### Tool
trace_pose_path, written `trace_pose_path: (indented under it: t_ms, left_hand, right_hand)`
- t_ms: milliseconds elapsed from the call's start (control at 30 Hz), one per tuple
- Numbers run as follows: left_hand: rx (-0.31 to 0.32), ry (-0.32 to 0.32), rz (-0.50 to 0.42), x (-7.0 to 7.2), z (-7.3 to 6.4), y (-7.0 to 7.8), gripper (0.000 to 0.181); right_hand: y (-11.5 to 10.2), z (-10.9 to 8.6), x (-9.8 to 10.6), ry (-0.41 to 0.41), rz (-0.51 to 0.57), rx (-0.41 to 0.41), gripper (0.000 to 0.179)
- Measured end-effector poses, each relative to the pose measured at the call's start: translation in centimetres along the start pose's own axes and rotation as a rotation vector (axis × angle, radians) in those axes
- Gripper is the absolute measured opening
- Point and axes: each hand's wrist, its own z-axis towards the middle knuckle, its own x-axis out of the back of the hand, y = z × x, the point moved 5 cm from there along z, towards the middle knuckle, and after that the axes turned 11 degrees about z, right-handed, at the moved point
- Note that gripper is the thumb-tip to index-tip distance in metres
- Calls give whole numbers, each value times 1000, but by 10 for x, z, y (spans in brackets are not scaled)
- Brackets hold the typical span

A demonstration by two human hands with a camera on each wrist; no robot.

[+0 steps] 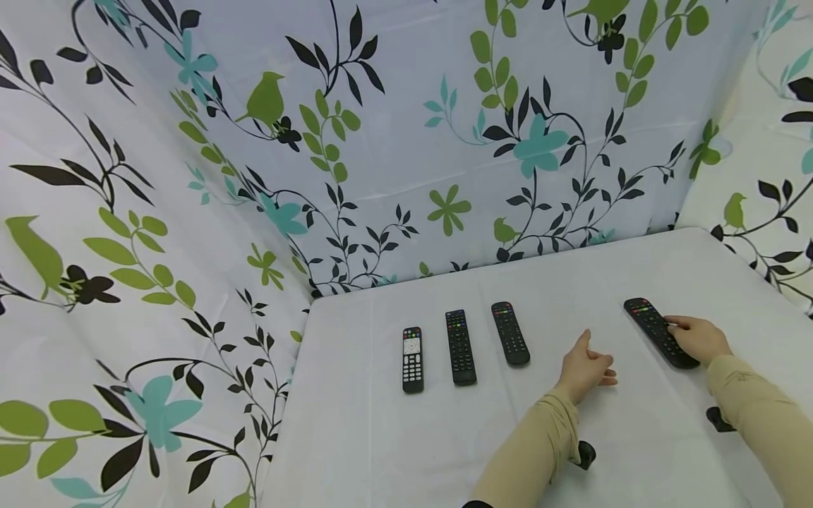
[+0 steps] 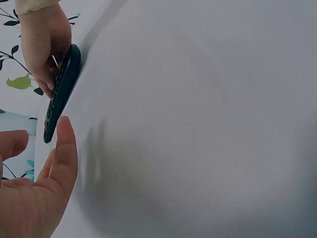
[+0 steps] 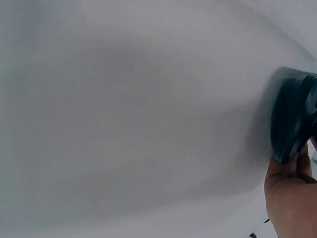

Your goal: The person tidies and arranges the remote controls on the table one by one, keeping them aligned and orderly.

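A black remote control [image 1: 657,331] with coloured buttons is at the right of the white table, and my right hand [image 1: 701,339] grips it by its right edge. In the right wrist view the remote's dark end [image 3: 292,116] shows beside the fingers. The left wrist view catches the remote [image 2: 63,91] from its side, tilted near the tabletop. My left hand [image 1: 584,367] is a short way to its left, holding nothing, index finger extended and the others loosely bent. Three more remotes lie in a row to the left: a small one [image 1: 413,360], a long one [image 1: 461,347] and a rounded one [image 1: 511,334].
A white cloth covers the table [image 1: 394,451]. Patterned curtains [image 1: 381,141] with leaves and birds hang behind it and at both sides. Small black objects show by each forearm, one beside the left sleeve [image 1: 546,430], another by the right sleeve [image 1: 756,395].
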Motion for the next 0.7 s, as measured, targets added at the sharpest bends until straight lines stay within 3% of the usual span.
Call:
trace_pose_path:
  t_ms: [200,367,700]
  left_hand:
    - [21,93,125,10,5,-9,56]
    - [2,141,156,15,11,-16,53]
    - [14,162,218,26,15,-16,51]
  right_hand:
    - [-25,12,-25,-16,7,51,48]
    - [-45,19,-46,-19,57,64,48]
    - [-75,29,-84,-44,157,38,49]
